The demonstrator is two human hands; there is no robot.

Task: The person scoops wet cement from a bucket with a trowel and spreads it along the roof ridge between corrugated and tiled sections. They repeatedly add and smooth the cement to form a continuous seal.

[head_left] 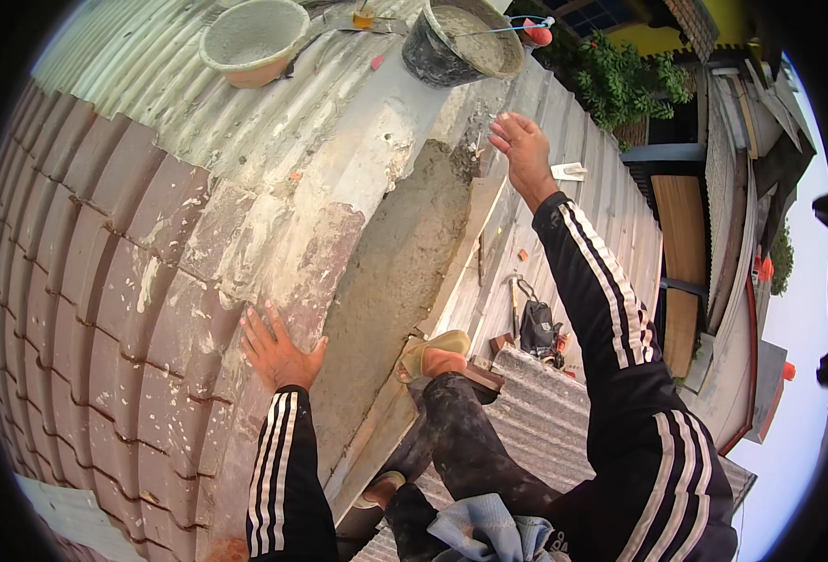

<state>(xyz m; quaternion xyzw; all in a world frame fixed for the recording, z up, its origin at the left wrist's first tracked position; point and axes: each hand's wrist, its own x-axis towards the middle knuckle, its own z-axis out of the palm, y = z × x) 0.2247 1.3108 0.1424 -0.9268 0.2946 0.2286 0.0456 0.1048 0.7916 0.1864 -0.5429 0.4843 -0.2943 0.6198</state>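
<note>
Grey mortar (391, 253) is lying in a long strip along the roof, running between the person's two hands, which are being held well apart. Palm down and fingers spreading, the left hand (281, 354) is resting on the pale-smeared brown tiles (124, 290) just left of the strip. The right hand (524, 155) is hovering near the strip's upper end, its fingers bending inward; whether they are pinching anything, one cannot tell. Black sleeves (316, 487) with pale stripes are covering both arms. One foot, wearing a yellowish sandal (456, 342), is standing at the strip's right edge. Near the right wrist, a small white piece (569, 171) is lying on the corrugated sheets (587, 206). Farther down, a hammer-like tool (515, 304) is lying beside a black bag (538, 328). Past the strip's upper end, a black bucket (428, 56) is holding grey mix, and to its left a wide basin (253, 77) is sitting on the ridged roofing. Beyond the sheets, a leafy green plant (634, 84) is growing.
</note>
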